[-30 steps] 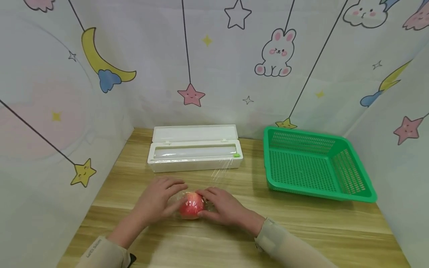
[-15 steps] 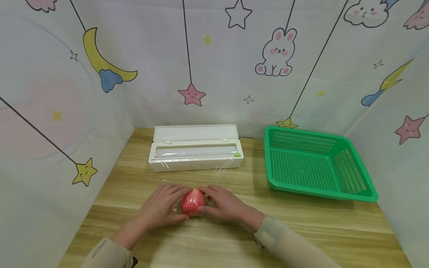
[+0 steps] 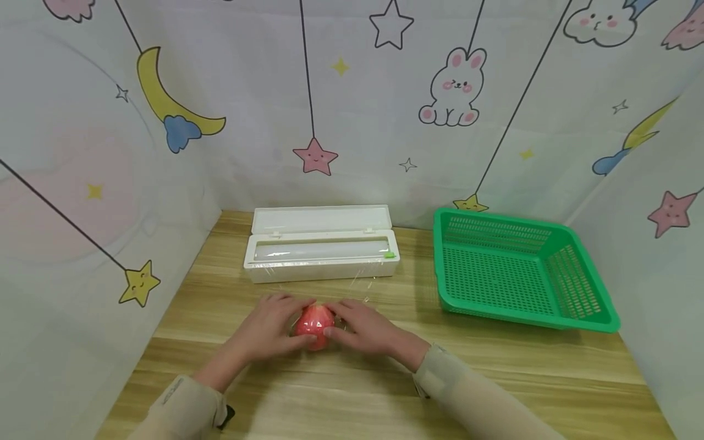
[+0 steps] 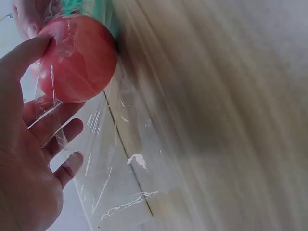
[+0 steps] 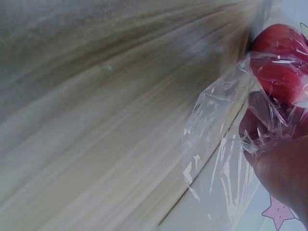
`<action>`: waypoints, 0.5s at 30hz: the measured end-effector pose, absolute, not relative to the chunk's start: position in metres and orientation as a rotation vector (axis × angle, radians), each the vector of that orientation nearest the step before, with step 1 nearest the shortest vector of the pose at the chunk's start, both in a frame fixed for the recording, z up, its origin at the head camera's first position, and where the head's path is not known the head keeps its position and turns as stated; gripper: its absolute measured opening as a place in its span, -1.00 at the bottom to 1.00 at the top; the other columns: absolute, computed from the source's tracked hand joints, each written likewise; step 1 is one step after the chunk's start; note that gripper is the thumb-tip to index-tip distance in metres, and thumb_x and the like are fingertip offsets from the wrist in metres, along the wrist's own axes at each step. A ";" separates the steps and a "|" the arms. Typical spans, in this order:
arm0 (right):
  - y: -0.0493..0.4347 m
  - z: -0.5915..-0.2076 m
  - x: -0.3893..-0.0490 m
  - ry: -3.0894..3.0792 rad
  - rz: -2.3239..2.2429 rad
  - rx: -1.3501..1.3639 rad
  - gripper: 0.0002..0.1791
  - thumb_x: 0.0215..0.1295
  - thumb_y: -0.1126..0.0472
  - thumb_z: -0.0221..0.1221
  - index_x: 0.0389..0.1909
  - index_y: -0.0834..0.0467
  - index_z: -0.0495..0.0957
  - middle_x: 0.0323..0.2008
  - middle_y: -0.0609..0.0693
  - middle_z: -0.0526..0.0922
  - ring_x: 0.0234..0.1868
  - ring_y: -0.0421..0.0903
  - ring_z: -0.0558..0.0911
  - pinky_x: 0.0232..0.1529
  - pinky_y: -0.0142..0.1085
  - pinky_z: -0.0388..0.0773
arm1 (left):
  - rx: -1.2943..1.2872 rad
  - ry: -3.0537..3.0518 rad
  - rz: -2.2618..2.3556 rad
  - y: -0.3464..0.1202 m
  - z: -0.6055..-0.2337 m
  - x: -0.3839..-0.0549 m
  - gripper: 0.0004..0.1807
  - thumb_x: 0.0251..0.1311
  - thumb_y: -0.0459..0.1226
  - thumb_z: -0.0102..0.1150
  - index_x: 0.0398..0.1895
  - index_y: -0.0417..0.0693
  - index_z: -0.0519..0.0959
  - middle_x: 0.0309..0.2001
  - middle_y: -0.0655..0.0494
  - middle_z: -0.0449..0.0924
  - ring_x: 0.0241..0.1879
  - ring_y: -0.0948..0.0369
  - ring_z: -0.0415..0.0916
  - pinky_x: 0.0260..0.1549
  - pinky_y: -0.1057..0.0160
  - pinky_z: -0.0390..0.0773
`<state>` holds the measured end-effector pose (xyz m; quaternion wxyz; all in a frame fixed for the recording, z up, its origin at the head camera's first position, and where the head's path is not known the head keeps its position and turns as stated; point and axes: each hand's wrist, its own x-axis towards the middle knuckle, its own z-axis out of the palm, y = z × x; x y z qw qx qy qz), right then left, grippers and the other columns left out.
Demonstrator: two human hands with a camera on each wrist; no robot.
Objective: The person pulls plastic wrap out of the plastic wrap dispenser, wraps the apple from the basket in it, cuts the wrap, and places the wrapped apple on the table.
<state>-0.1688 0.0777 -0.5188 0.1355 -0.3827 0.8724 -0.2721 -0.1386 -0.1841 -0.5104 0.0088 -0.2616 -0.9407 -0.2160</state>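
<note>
A red apple [image 3: 316, 327], wrapped in clear cling film, sits between my two hands in the middle of the table. From the left, my left hand [image 3: 268, 330] holds it, thumb on the near side and fingers at the far side. My right hand [image 3: 365, 330] grips the opposite side in the same way. Loose cling film [image 4: 115, 159] spreads out beside the apple in the left wrist view. Over in the right wrist view, crumpled film [image 5: 216, 139] gathers at the fingers and hangs off the apple.
Behind the hands stands a white cling film dispenser [image 3: 324, 272], lid up, roll inside, a green cutter slider at its right end. A green plastic basket [image 3: 528, 321] stands at the right. Printed cloth walls enclose the wooden table [image 3: 341, 403].
My left hand has come in to the right, and its thumb and fingers now hold the apple. The apple has shifted slightly toward the dispenser. My right hand has stayed on it.
</note>
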 end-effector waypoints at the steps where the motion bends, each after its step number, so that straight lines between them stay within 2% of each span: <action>1: 0.077 -0.519 -0.169 2.536 -0.784 -1.101 -0.35 0.64 -0.16 0.08 0.56 0.09 0.39 0.26 0.02 0.58 0.24 -0.04 0.58 0.31 -0.08 0.57 | -0.814 -2.954 -0.673 -0.184 -0.509 -0.141 -0.18 0.18 0.27 0.45 0.39 0.02 0.61 0.15 0.18 0.74 0.18 0.07 0.53 0.26 -0.17 0.47; 5: 0.075 -0.519 -0.171 2.574 -0.781 -1.066 -0.36 0.62 -0.15 0.10 0.55 0.08 0.43 0.30 0.04 0.48 0.28 -0.03 0.49 0.30 -0.09 0.55 | -0.785 -3.012 -0.702 -0.184 -0.507 -0.147 -0.22 0.21 0.27 0.41 0.37 0.04 0.61 0.13 0.18 0.74 0.20 0.04 0.52 0.28 -0.20 0.42; 7: 0.074 -0.519 -0.172 2.596 -0.774 -1.047 -0.36 0.61 -0.16 0.10 0.54 0.07 0.44 0.27 0.04 0.45 0.24 -0.05 0.46 0.24 -0.13 0.55 | -0.761 -3.031 -0.729 -0.184 -0.506 -0.149 -0.24 0.21 0.27 0.41 0.35 0.05 0.60 0.11 0.17 0.74 0.20 0.02 0.53 0.25 -0.19 0.45; 13: 0.073 -0.522 -0.174 2.653 -0.769 -1.082 -0.39 0.62 -0.09 0.05 0.51 0.16 0.48 0.08 0.05 0.51 0.06 -0.07 0.47 0.05 -0.20 0.53 | -0.751 -3.049 -0.775 -0.182 -0.505 -0.156 -0.32 0.24 0.26 0.39 0.26 0.04 0.62 0.10 0.16 0.74 0.20 -0.01 0.55 0.22 -0.18 0.48; 15: 0.073 -0.523 -0.175 2.661 -0.774 -1.097 -0.39 0.64 -0.07 0.02 0.50 0.19 0.48 0.05 0.07 0.55 0.05 -0.04 0.50 0.07 -0.16 0.54 | -0.749 -3.050 -0.790 -0.182 -0.506 -0.158 -0.31 0.25 0.25 0.39 0.27 0.02 0.60 0.09 0.14 0.75 0.20 0.00 0.56 0.23 -0.18 0.47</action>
